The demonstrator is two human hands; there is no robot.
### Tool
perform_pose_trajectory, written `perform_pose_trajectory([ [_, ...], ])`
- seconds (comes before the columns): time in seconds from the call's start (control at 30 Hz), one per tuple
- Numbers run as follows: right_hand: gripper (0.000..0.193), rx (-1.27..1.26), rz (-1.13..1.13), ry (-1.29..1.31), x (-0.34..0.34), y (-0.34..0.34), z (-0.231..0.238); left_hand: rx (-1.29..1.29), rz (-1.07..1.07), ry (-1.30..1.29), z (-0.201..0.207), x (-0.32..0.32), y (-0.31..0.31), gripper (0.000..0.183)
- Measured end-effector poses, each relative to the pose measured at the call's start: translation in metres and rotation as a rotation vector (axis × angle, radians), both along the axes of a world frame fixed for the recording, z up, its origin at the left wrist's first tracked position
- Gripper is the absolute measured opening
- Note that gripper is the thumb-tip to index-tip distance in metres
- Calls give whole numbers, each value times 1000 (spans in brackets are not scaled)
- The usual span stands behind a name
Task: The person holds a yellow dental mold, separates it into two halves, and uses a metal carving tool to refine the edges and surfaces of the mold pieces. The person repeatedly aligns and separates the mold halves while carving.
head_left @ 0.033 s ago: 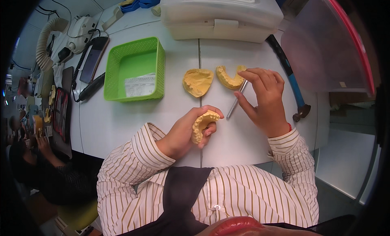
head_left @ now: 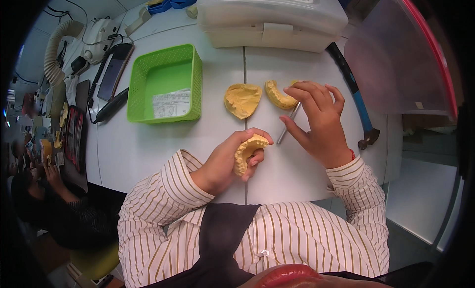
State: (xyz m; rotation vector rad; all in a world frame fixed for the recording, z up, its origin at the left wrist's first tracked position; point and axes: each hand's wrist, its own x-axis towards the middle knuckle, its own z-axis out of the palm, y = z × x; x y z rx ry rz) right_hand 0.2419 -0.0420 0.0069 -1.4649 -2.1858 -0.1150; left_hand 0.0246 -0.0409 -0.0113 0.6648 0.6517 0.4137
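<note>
A: Head view: the left hand (head_left: 225, 161) is clamped around a yellow dental cast (head_left: 246, 152), holding it just above the white table (head_left: 148, 144) near the body.

B: And the right hand (head_left: 319, 122)?

A: Its fingers pinch a thin metal tool (head_left: 288, 125), fingertips touching a second arch cast (head_left: 279, 95). A third, palate-shaped cast (head_left: 242, 100) lies just beside it; the green basket (head_left: 166, 85) sits further left.

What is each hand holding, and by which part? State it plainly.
The left hand grips a yellow dental cast around its arch, teeth facing outward. The right hand holds a thin metal tool near its upper end, fingertips also touching another cast on the table.
</note>
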Motion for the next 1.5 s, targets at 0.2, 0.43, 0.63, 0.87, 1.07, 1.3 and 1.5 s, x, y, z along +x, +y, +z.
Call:
perform_pose_trajectory([
  [0.2,65,-75,109,-36,-30,19,1,7,159,-6,9,1,-6,44],
  [0.43,69,-165,172,-82,-35,33,-9,70,386,-29,17,-1,-6,45],
  [0.63,61,-123,31,117,14,38,21,64,408,-21,16,5,-3,46],
  [0.87,60,-226,-183,85,72,23,16,78,393,11,18,4,-7,46],
  [1.07,57,-261,-256,-11,65,25,5,61,388,26,16,3,-5,47],
  [1.3,56,-190,-257,-20,63,25,-2,53,354,19,20,6,-5,48],
  [1.5,60,-247,-281,-58,57,25,-1,58,337,-24,18,2,-8,45],
])
